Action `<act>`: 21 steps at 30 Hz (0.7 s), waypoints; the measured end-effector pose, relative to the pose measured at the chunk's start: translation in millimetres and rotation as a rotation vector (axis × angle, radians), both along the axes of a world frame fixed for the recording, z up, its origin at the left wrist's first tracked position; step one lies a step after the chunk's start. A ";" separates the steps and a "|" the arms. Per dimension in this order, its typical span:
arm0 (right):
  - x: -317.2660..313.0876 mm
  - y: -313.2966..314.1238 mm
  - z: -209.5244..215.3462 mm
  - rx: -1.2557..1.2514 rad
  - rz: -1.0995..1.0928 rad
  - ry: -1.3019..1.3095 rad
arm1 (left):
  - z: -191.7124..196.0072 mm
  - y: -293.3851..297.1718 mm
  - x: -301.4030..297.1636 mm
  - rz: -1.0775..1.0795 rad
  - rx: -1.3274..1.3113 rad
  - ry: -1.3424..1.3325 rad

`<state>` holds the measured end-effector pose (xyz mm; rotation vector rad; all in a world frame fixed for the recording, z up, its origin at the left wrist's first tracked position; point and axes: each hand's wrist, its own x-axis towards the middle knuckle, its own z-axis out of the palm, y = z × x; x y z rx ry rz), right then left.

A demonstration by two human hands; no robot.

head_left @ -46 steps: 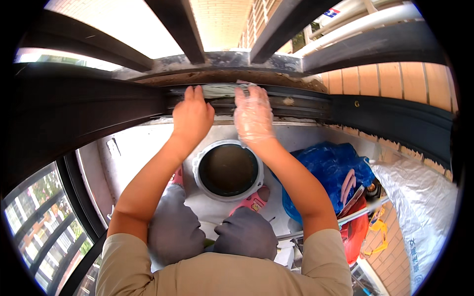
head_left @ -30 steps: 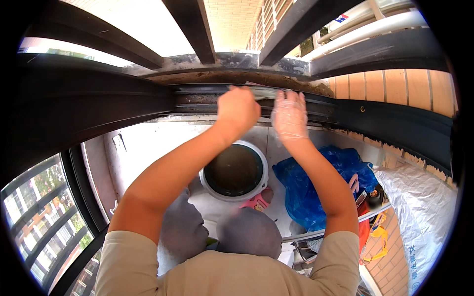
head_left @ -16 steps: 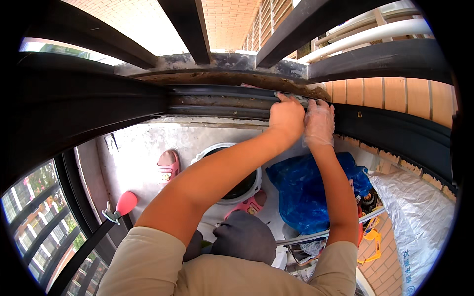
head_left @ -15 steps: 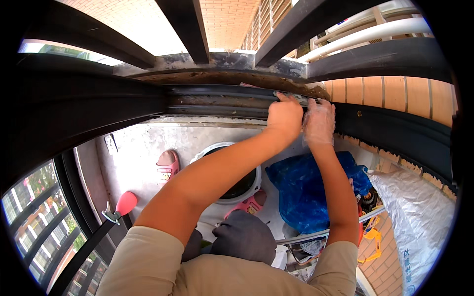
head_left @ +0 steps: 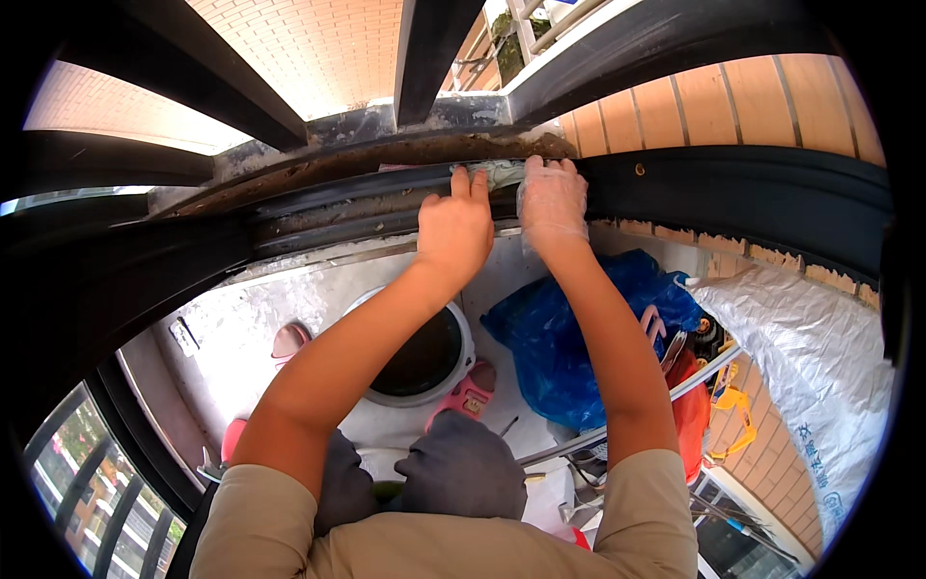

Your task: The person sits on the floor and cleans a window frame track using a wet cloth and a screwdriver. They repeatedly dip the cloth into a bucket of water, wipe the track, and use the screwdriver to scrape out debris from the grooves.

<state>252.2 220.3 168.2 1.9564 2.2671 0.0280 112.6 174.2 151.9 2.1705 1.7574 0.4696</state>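
Observation:
A crumpled grey-green rag (head_left: pixel 502 174) lies on the outer edge of the dark window track (head_left: pixel 338 203), near the track's right corner. My bare left hand (head_left: pixel 455 224) grips the rag's left end, its index and middle fingers reaching over the edge and the others curled. My right hand (head_left: pixel 553 201), in a thin clear plastic glove, is closed at the rag's right end against the corner. The fingertips of both hands are partly hidden beyond the edge. Dirt shows along the grooves and on the ledge outside.
Dark window bars (head_left: pixel 439 58) stand beyond the track. Below are a white bucket (head_left: pixel 466 352) of dark liquid, pink slippers (head_left: pixel 468 394), and a blue plastic bag (head_left: pixel 540 357). A white woven sack (head_left: pixel 772 318) hangs at right, beside an orange-yellow plastic item (head_left: pixel 735 425).
My view has turned to the right, so the scene sits further left. My hands stay by the corner, with a wider gap between them and more of the rag showing.

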 end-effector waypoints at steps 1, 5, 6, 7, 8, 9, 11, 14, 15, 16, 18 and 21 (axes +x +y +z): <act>0.3 0.1 -1.3 0.016 0.006 0.009 | 0.7 -1.3 -1.6 0.007 0.022 -0.010; -2.8 1.6 -8.8 0.105 0.082 0.099 | -0.5 -4.0 -11.6 -0.037 0.006 -0.061; -4.8 0.8 -10.9 0.132 0.116 0.137 | 1.7 -1.2 -13.5 -0.032 -0.019 -0.120; -11.0 -2.4 -13.9 0.230 0.129 0.164 | 2.6 1.3 -15.0 -0.026 -0.043 -0.180; -16.0 -4.2 -11.2 0.209 0.111 0.205 | 0.9 3.0 -17.9 -0.023 -0.039 -0.242; -20.8 -4.8 -4.6 0.187 0.095 0.245 | -0.7 5.1 -20.9 -0.019 -0.034 -0.303; -28.9 -6.3 0.0 0.158 0.039 0.298 | -3.0 8.6 -27.3 -0.027 -0.039 -0.393; -41.8 -7.0 1.7 0.127 -0.083 0.309 | 0.6 12.0 -36.3 -0.029 -0.096 -0.487; -46.8 -6.0 3.8 0.112 -0.126 0.292 | 5.1 13.0 -39.0 -0.008 -0.131 -0.523; -51.5 -5.4 6.0 0.097 -0.168 0.277 | 9.6 13.0 -42.4 0.014 -0.166 -0.557; -61.1 -5.3 10.1 0.080 -0.236 0.253 | 14.4 3.6 -62.7 -0.007 -0.077 -0.603; -70.2 -7.5 8.3 0.062 -0.401 0.253 | 38.0 -27.8 -107.9 0.001 -0.220 -0.674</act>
